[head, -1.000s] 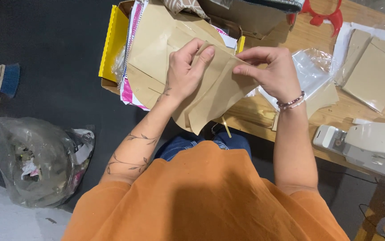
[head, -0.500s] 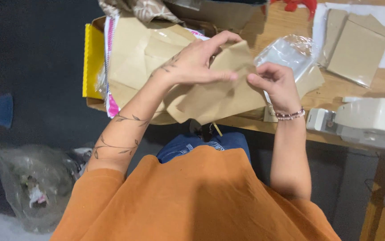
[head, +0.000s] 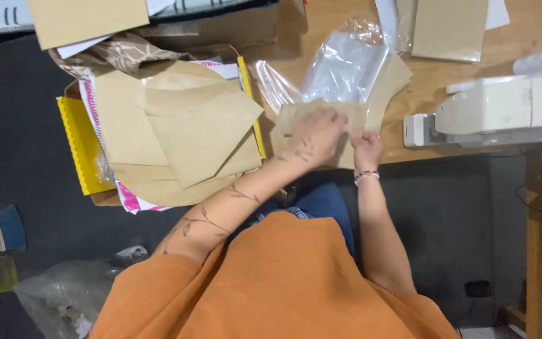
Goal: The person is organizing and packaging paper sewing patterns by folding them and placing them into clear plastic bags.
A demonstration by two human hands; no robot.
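Here the left hand (head: 315, 135) lies flat, fingers spread, pressing down on a brown kraft-paper envelope (head: 296, 122) that rests at the near edge of the wooden table (head: 453, 88). It grips nothing; the palm simply bears on the paper. The right hand (head: 366, 145) sits just beside it at the same near edge, its fingertips touching the envelope's right end; whether it pinches the paper or only rests on it cannot be told. A beaded bracelet (head: 366, 176) circles that wrist.

Just beyond the envelope, toward the middle of the table, lies a crumpled clear plastic bag (head: 340, 69), overlapping another tan paper sheet (head: 391, 85). At the far edge lies a flat brown paper packet (head: 450, 28) on white sheets. Along the right part of the near edge stands a white sewing machine (head: 503, 110).

Off the table's left edge, a loose pile of brown paper envelopes (head: 183, 132) sits on top of a yellow corrugated-edged tray (head: 79, 147), with pink-and-white packaging showing underneath. The person wears an orange shirt (head: 271, 282). On the dark floor, a clear rubbish bag (head: 57, 295) lies at the lower left.
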